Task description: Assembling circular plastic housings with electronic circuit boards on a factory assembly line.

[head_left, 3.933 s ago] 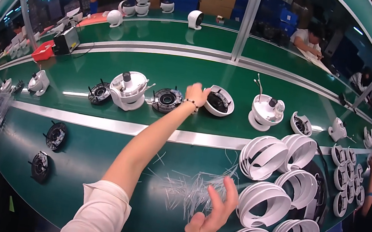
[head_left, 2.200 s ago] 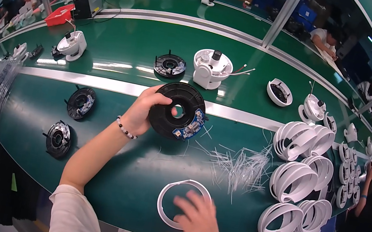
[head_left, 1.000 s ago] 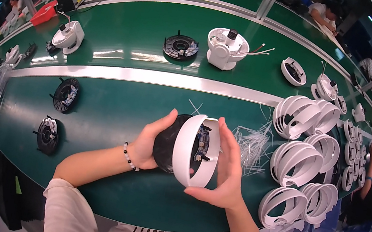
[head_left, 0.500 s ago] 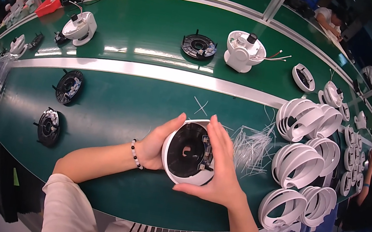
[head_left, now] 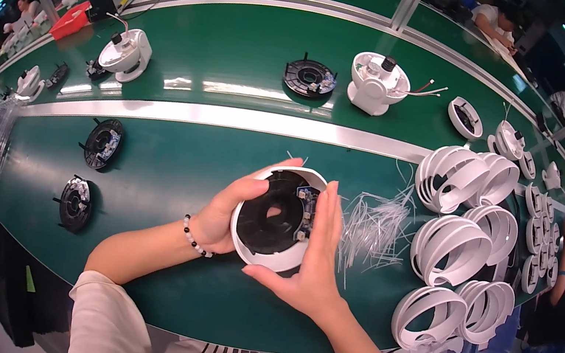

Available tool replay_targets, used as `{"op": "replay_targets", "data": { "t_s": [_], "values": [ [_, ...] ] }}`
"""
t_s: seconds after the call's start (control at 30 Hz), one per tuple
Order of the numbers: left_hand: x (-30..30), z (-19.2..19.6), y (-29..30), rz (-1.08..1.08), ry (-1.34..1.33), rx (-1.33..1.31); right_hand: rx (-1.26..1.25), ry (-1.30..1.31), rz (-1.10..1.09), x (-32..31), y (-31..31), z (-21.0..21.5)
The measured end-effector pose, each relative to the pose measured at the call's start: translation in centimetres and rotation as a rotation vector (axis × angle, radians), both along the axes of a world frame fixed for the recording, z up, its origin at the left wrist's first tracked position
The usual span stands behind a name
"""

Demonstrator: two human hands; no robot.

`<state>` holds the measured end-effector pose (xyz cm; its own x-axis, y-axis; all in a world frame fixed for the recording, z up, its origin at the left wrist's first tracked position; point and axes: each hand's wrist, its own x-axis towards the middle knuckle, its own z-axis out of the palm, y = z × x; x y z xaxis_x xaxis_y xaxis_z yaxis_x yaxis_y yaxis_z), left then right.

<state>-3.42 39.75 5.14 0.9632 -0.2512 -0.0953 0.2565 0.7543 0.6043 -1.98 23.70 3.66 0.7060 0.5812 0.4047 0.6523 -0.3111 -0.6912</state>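
Both hands [head_left: 220,215] curved inward

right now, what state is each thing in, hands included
held white ring, between both hands, open side showing
inner black disc, inside that ring, circuit board showing, full seating unclear
left hand, closed on the ring's left side
right hand, closed on its right side
two left-hand black discs, lying apart
clear strips, loose, tangled pile
spare white rings, stacked in piles
white housing, upright, open, wires sticking out
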Motion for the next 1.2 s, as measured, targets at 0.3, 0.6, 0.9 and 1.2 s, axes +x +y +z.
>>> {"op": "replay_targets", "data": {
  "t_s": [0.3, 0.6, 0.9, 1.2],
  "values": [
    [6.6, 0.3, 5.8, 0.593, 0.1, 0.163, 0.088, -0.126, -0.097, 0.5, -2.2, 1.4],
    [17.2, -8.0, 20.1, 1.223, 0.184, 0.12, 0.064, -0.217, -0.138, -0.4, -3.3, 2.0],
    [19.8, -1.8, 7.4, 1.279, -0.958, 1.781, 0.164, -0.349, -0.109, -1.6, -3.1, 2.4],
    [28.3, -8.1, 2.4, 0.81, -0.153, 1.886, 0.373, -0.507, -0.151, -0.6, -5.5, 3.7]
  ]
}}
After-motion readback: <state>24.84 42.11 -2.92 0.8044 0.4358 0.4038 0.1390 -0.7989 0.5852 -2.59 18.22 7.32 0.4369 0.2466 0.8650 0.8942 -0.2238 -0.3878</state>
